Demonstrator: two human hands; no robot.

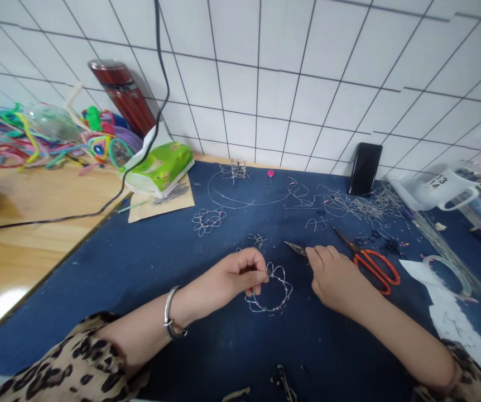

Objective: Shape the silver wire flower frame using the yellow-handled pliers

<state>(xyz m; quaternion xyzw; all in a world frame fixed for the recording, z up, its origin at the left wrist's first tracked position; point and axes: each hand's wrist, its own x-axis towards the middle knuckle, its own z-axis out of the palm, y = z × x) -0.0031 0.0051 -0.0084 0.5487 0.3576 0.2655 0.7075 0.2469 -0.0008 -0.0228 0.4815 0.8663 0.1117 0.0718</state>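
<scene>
Between thumb and fingers, my left hand [243,273] pinches a ring of looped silver wire [280,307] strung with small pink beads. To its right, my right hand [335,276] is closed over a pair of pliers [296,248]; only the pointed dark jaws show, aimed left, and the handles are hidden under the palm. Just beyond the left hand is a small spidery bundle of wire [258,240]. Farther back and left rests another flower-shaped wire ring [209,221]. Orange-handled scissors [376,268] lie right beside my right hand.
Tangled wire offcuts [366,206] spread at the back right, near a leaning black phone [365,167] and a white mug [445,187]. A green tissue pack [160,167] and red thermos [123,95] stand back left. A black cable [163,72] hangs across the left side.
</scene>
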